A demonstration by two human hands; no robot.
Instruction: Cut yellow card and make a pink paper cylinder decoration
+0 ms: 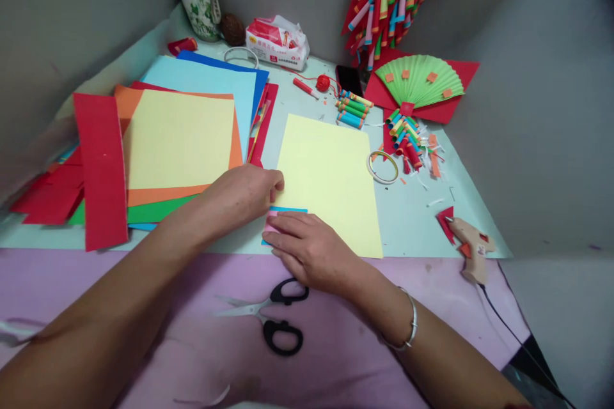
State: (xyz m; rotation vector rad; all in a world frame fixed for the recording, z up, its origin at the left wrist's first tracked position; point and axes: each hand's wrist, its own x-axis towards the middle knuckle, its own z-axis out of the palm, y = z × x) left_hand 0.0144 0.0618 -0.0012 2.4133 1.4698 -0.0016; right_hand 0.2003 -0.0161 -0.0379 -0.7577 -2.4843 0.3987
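Person's hands over coloured paper. The right hand [314, 249] lies flat, fingers extended, upon the blue-edged pink paper [270, 222] at the table's near side; most of that paper is covered, so its long axis cannot be determined—its exposed blue upper edge runs left to right. The left hand [256, 185] is curled at the left margin of the yellow sheet [326, 179]; its fingertips are hidden, and any grip cannot be told. The sheet's long axis points away from the person.
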